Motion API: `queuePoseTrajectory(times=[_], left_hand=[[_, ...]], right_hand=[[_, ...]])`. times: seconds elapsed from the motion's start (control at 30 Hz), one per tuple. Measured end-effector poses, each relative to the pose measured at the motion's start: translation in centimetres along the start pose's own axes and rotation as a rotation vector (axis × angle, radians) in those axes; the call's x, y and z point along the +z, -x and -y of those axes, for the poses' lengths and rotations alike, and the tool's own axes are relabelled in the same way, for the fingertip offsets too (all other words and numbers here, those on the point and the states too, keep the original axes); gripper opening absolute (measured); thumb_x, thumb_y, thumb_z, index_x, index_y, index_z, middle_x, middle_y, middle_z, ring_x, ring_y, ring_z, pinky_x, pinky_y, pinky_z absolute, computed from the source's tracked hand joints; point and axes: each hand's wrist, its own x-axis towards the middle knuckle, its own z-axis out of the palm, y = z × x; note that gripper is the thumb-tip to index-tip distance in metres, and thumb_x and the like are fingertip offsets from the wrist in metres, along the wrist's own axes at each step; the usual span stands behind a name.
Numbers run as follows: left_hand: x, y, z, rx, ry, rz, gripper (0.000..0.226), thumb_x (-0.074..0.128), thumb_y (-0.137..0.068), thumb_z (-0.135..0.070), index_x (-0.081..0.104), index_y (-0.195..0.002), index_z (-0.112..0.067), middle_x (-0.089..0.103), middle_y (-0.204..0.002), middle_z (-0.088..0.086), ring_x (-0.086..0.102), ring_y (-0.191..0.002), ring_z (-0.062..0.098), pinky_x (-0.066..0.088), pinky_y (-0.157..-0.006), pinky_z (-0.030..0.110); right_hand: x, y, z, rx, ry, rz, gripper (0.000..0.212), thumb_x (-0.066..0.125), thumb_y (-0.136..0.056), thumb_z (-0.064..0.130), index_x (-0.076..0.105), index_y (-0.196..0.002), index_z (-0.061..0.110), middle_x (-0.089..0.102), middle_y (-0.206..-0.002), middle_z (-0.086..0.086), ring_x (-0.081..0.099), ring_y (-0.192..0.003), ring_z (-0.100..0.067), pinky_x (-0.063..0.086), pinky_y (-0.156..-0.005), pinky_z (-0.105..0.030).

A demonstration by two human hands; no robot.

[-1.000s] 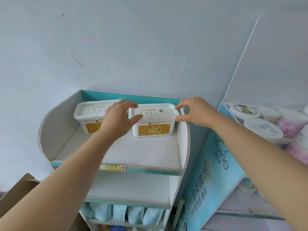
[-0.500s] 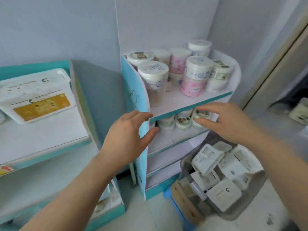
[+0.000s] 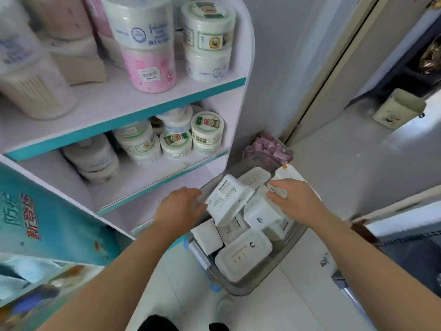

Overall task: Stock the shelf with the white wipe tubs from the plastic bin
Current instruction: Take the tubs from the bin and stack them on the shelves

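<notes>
White rectangular plastic wipe tubs [image 3: 243,256] lie jumbled in the clear grey plastic bin [image 3: 241,291] at lower centre, against the white-and-teal shelf unit [image 3: 238,120]. Pick-up step: left hand [image 3: 180,206] meets the tilted top tub [image 3: 229,199], fingers blurred, grip unclear; right hand [image 3: 296,201] pinches a second tub [image 3: 276,191] by its rim. Next, lift clear of bin wall and shelf edge; open floor [image 3: 334,163] lies right.

Letter "C" legible on lid of white rectangular plastic wipe tub [image 3: 243,255]. Labels on round white jars [image 3: 207,132] and lettering on teal side panel [image 3: 35,211]: too blurred to read.

Bare forearms [image 3: 114,271], bare left grip [image 3: 181,206] and right grip [image 3: 296,201]; black clothing patches [image 3: 157,323] at the bottom edge.
</notes>
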Motion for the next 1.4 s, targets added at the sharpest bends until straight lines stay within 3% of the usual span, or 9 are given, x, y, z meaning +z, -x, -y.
queuePoseTrajectory(times=[0.17,0.4,0.5,0.63,0.87,1.0,1.13,1.3,1.4], left_hand=[[6.1,-4.4,0.3,-0.164,0.049,0.167,0.017,0.051,-0.09,-0.039,0.053,-0.081,-0.025,0.061,-0.089,0.0,0.06,-0.083,0.021,0.053,-0.072,0.034],[13.4,-7.9,2.2,-0.26,0.029,0.324,0.044,0.055,-0.092,-0.042,0.053,-0.13,-0.02,0.063,-0.113,0.001,0.059,-0.088,0.017,0.048,-0.07,0.028],[16.1,-8.7,2.8,-0.313,0.099,0.351,0.047,0.058,-0.09,-0.042,0.05,-0.131,-0.02,0.061,-0.117,0.002,0.061,-0.1,0.021,0.052,-0.084,0.036],[18.6,-9.1,2.7,-0.396,0.128,0.356,0.031,0.057,-0.091,-0.04,0.058,-0.114,-0.019,0.065,-0.107,0.001,0.063,-0.094,0.02,0.054,-0.08,0.035],[19.9,-8.2,1.6,-0.514,0.341,0.144,0.018,0.051,-0.097,-0.025,0.047,-0.083,-0.014,0.055,-0.076,0.003,0.046,-0.059,0.012,0.036,-0.051,0.024],[17.3,-6.8,1.1,-0.544,0.429,-0.04,0.015,0.046,-0.099,-0.028,0.049,-0.094,-0.015,0.06,-0.077,0.003,0.06,-0.068,0.02,0.05,-0.059,0.036],[12.9,-4.7,-0.8,-0.528,0.478,-0.196,0.009,0.044,-0.1,-0.03,0.044,-0.102,-0.022,0.058,-0.082,0.0,0.064,-0.075,0.027,0.058,-0.072,0.047],[6.7,-0.3,-3.0,-0.529,0.439,-0.373,0.011,0.043,-0.099,-0.033,0.043,-0.108,-0.026,0.06,-0.095,0.003,0.065,-0.081,0.028,0.059,-0.069,0.044],[2.7,2.9,-3.8,-0.542,0.465,-0.504,0.014,0.044,-0.099,-0.031,0.049,-0.11,-0.024,0.059,-0.094,0.002,0.062,-0.08,0.026,0.058,-0.065,0.04]], right_hand=[[4.1,-5.2,-3.2,-0.012,-0.026,0.118,0.047,0.057,-0.092,0.034,0.05,-0.135,0.016,0.055,-0.135,-0.003,0.049,-0.125,-0.019,0.033,-0.103,-0.027],[9.2,-11.1,-5.7,-0.031,-0.048,0.185,0.047,0.059,-0.092,0.031,0.05,-0.135,0.014,0.053,-0.136,-0.004,0.049,-0.124,-0.019,0.033,-0.102,-0.026],[11.3,-13.0,-6.9,-0.048,-0.042,0.237,0.042,0.059,-0.091,0.03,0.055,-0.13,0.014,0.059,-0.128,-0.004,0.054,-0.116,-0.02,0.039,-0.096,-0.029],[12.4,-14.4,-7.9,-0.077,-0.134,0.204,0.036,0.065,-0.086,0.031,0.063,-0.114,0.01,0.066,-0.107,-0.003,0.059,-0.096,-0.015,0.041,-0.078,-0.024],[11.9,-15.8,-8.2,-0.112,-0.238,0.282,0.027,0.071,-0.081,0.031,0.06,-0.099,0.014,0.062,-0.092,0.004,0.056,-0.086,-0.012,0.039,-0.067,-0.018],[10.7,-15.5,-6.5,-0.122,-0.294,0.234,0.017,0.064,-0.087,0.032,0.052,-0.089,0.019,0.058,-0.085,0.006,0.055,-0.08,-0.014,0.039,-0.065,-0.025],[7.4,-14.7,-4.7,-0.09,-0.33,0.251,0.024,0.058,-0.09,0.041,0.055,-0.098,0.019,0.061,-0.092,0.003,0.057,-0.083,-0.018,0.046,-0.068,-0.031],[2.5,-12.2,-0.6,-0.211,-0.374,0.229,0.021,0.062,-0.087,0.039,0.057,-0.09,0.018,0.061,-0.085,0.003,0.059,-0.078,-0.019,0.056,-0.075,-0.045],[-0.4,-10.5,2.8,-0.324,-0.38,0.257,0.02,0.068,-0.083,0.035,0.057,-0.087,0.019,0.062,-0.081,0.003,0.057,-0.071,-0.016,0.053,-0.072,-0.042]])
